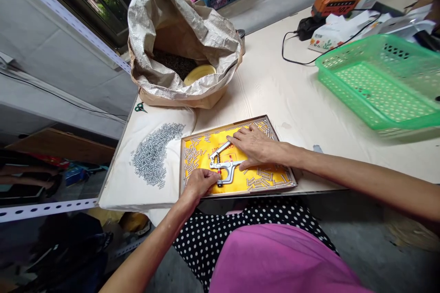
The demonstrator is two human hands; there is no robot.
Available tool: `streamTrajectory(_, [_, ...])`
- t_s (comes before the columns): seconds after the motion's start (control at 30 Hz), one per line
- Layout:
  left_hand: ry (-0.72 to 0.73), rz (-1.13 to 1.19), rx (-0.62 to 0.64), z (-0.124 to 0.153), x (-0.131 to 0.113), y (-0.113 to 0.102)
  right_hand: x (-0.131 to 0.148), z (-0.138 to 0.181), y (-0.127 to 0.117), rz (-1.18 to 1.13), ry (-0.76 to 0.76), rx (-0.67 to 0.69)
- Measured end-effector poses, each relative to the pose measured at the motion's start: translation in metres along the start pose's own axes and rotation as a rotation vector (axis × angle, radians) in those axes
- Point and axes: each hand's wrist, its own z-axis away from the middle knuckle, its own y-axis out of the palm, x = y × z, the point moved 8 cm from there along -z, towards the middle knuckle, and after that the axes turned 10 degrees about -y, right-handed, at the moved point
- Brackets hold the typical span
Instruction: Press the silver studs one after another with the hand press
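Note:
Silver snap-fastener pliers (227,165) lie over a shallow tray (237,123) with a yellow lining. My right hand (256,146) is closed around the spread handles of the pliers. At their jaw end, my left hand (201,182) is pinched closed beside the red and black tip; whatever sits between thumb and finger is too small to name. Small metal pieces (194,155), like little screws or pins, are scattered along the tray's left side. More of these metal pieces (264,178) lie below my right hand.
Left of the tray, a heap of small metal pieces (151,158) rests on white cloth (117,183). Green-handled scissors (140,107) lie behind it. An open woven sack (182,94) holds dark bits and a yellow bowl (201,73). A green basket (378,119) stands at right, near an orange battery (335,3).

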Motion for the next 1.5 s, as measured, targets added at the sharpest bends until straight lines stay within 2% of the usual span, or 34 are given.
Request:
streamTrajectory(0.13, [-0.016,-0.050,-0.009,0.002,0.003,0.000,0.003,0.000,-0.003,-0.001,0.010,0.004])
streamTrajectory(0.2, [0.054,-0.157,-0.129,0.008,-0.001,-0.004,0.005,0.003,-0.002,-0.010,0.003,-0.012])
streamTrajectory(0.27, [0.252,-0.291,-0.345,0.019,-0.018,-0.009,0.008,0.006,-0.002,-0.027,-0.004,-0.042])
streamTrajectory(0.33, [0.513,-0.410,-0.524,0.035,-0.039,-0.004,0.011,0.008,-0.004,-0.055,-0.002,-0.071])
streamTrajectory(0.4, [0.714,-0.517,-0.563,0.042,-0.057,0.009,0.015,0.008,-0.008,-0.086,0.000,-0.088])
streamTrajectory(0.47, [0.807,-0.604,-0.517,0.039,-0.071,0.021,0.021,0.006,-0.015,-0.104,-0.008,-0.095])
streamTrajectory(0.6, [0.765,-0.742,-0.438,0.025,-0.086,0.031,0.030,0.003,-0.015,-0.080,-0.005,-0.100])
streamTrajectory(0.73, [0.719,-0.851,-0.437,0.025,-0.092,0.033,0.023,0.003,0.006,-0.054,0.102,-0.095])
streamTrajectory(0.87, [0.677,-0.916,-0.387,0.023,-0.091,0.038,0.025,0.000,0.024,-0.108,0.053,-0.074])
streamTrajectory(1.03, [0.682,-0.914,-0.390,0.019,-0.088,0.037,0.025,-0.002,0.021,-0.113,0.023,-0.057])
streamTrajectory(1.13, [0.758,-0.776,-0.448,0.020,-0.086,0.018,0.025,0.000,0.009,-0.052,-0.021,-0.124])
streamTrajectory(1.23, [0.826,-0.572,-0.575,0.027,-0.081,-0.024,0.029,0.004,0.005,0.022,-0.093,-0.180])
streamTrajectory(1.3, [0.777,-0.494,-0.673,0.032,-0.072,-0.055,0.031,0.005,0.012,0.031,-0.114,-0.145])
streamTrajectory(1.37, [0.681,-0.492,-0.734,0.035,-0.060,-0.076,0.033,0.005,0.021,0.005,-0.132,-0.103])
streamTrajectory(1.43, [0.602,-0.534,-0.742,0.037,-0.048,-0.084,0.035,0.005,0.023,-0.040,-0.139,-0.096])
streamTrajectory(1.5, [0.564,-0.563,-0.721,0.037,-0.037,-0.080,0.036,0.005,0.018,-0.087,-0.114,-0.111])
